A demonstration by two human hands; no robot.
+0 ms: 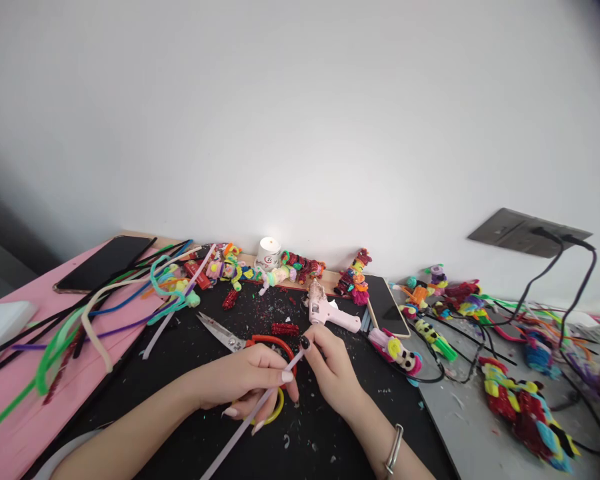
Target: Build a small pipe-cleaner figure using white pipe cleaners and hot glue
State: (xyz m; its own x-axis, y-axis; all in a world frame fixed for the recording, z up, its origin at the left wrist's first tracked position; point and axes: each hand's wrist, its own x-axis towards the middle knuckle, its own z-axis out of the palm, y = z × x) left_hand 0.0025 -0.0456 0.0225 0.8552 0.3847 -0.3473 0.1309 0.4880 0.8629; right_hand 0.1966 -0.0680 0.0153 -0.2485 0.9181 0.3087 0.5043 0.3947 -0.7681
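A pale lilac pipe cleaner [244, 427] runs slantwise between my two hands over the black mat. My left hand [253, 385] grips it with the thumb pressed on top, the other fingers curled below. Its upper end is pinched between thumb and finger of my right hand [333, 363]. Under my left hand lie scissors [275, 340] with orange and yellow handles, partly hidden, blades pointing up left. A short red tinsel piece [285, 329] rests just beyond the scissor handles. Past my right hand, a pink glue gun [333, 315] lies on its side.
Loose pipe cleaners [100, 320] and a black phone [107, 263] cover the pink board at left. A paper cup [269, 253] stands by the wall among pipe-cleaner dolls. Another phone [387, 305], more dolls [525, 413] and black cables [577, 300] from a wall socket [517, 230] occupy the right.
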